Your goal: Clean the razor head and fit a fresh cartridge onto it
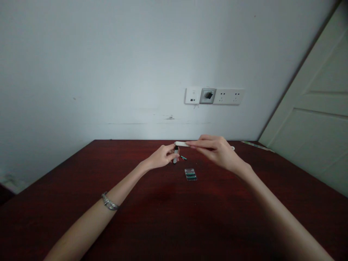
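My left hand (163, 156) is closed around a small dark and white device (175, 154), held upright above the dark red table (152, 214). My right hand (217, 150) pinches a thin white flat piece (181, 144) by its end, level and just above the left hand's device. A small green battery (183, 157) lies on the table between the hands. A clear pack of green batteries (190, 174) rests a little nearer to me, below the hands.
A white wall stands behind the table, with a row of sockets (214, 96) above the far edge. A pale door (315, 119) leans in at the right. A thin strip (257, 145) lies at the table's far right corner. A bracelet (109, 202) circles my left wrist.
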A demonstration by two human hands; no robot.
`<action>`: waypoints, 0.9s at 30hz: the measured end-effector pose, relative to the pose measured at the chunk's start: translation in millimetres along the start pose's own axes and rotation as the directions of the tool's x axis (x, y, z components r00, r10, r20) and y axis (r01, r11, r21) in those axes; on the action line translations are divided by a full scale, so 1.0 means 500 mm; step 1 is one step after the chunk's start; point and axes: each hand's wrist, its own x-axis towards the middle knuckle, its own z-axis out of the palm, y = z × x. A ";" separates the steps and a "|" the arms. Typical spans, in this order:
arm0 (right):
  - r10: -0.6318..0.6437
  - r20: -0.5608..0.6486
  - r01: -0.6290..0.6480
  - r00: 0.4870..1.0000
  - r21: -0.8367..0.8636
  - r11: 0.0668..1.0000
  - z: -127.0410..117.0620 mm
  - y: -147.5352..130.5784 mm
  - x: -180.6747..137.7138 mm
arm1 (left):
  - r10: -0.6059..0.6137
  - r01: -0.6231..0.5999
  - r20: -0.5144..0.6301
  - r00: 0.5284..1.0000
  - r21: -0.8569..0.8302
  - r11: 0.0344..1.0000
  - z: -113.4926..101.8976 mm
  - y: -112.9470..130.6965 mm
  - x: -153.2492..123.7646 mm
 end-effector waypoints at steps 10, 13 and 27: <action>-0.001 -0.012 0.001 1.000 -0.056 0.998 0.015 -0.003 0.001 | -0.010 0.010 0.014 1.000 0.043 0.999 0.001 -0.011 0.001; -0.018 0.069 0.021 0.997 -0.045 0.999 0.012 -0.005 0.000 | -0.003 0.002 0.021 1.000 0.051 0.999 0.000 -0.012 0.001; 0.217 -0.073 -0.196 0.974 0.223 0.955 -0.001 -0.038 -0.001 | -0.122 0.108 -0.062 0.991 -0.197 0.975 -0.012 -0.047 0.006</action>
